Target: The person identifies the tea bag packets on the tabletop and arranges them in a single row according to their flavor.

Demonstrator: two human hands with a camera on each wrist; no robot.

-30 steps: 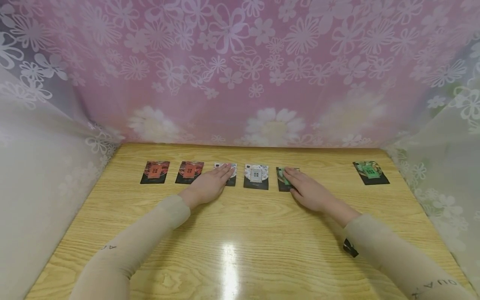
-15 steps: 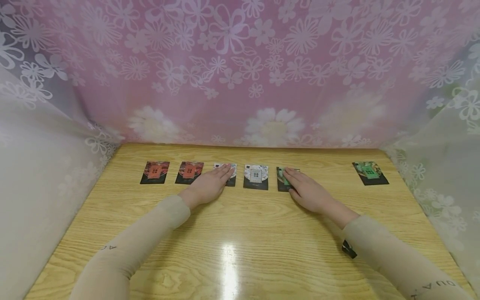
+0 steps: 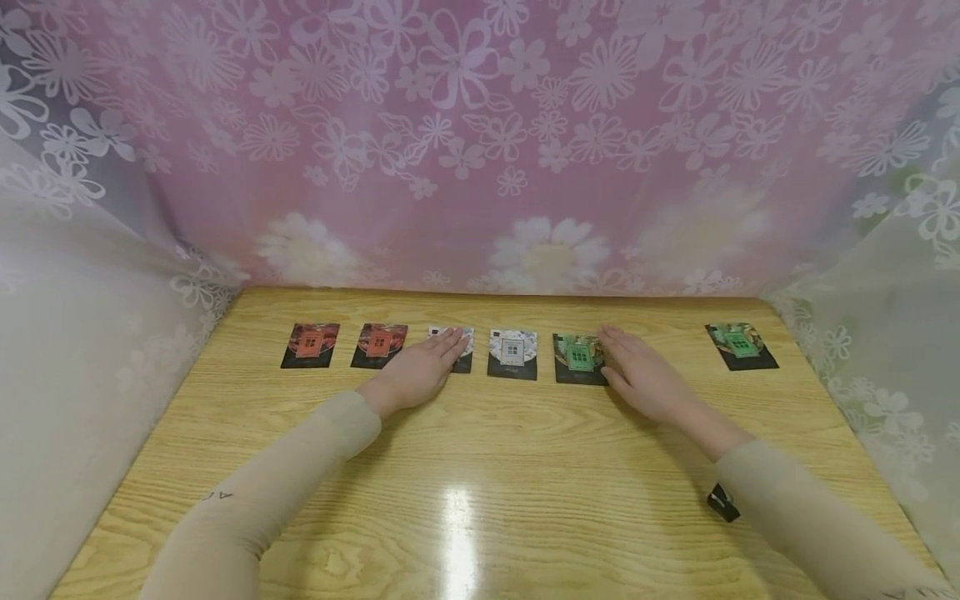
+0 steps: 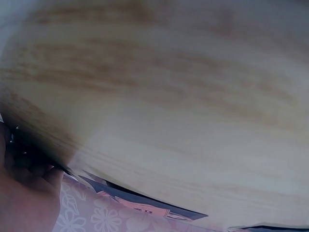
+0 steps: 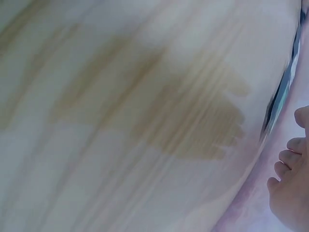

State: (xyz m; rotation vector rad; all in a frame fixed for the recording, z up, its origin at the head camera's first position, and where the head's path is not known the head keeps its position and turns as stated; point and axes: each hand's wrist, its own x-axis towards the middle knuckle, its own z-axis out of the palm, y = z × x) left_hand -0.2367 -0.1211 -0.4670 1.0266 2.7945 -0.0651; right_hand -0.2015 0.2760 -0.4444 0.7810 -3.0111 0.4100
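Note:
Palm down with extended fingers, my left hand [image 3: 416, 372] rests over a white-and-black packet [image 3: 466, 362], covering much of it. A second white packet [image 3: 512, 353] lies just to its right. My right hand [image 3: 647, 377] is at the right edge of a green-and-black packet [image 3: 577, 360], fingers straight and pointing forward; whether it still touches the packet I cannot tell. The left wrist view catches part of my left hand [image 4: 29, 198] and a red-labelled packet [image 4: 140, 205] edge-on. In the right wrist view my right hand [image 5: 292, 169] shows at the border.
Two red-and-black packets [image 3: 310, 346] lie flat to the left in the same row. Another green packet [image 3: 742, 347] lies slightly turned at the far right of the wooden table [image 3: 450, 467]. A floral curtain [image 3: 480, 150] hangs behind the table's back edge.
My right hand has slid right, off the green packet, uncovering its front. The left hand and all the packets look unmoved.

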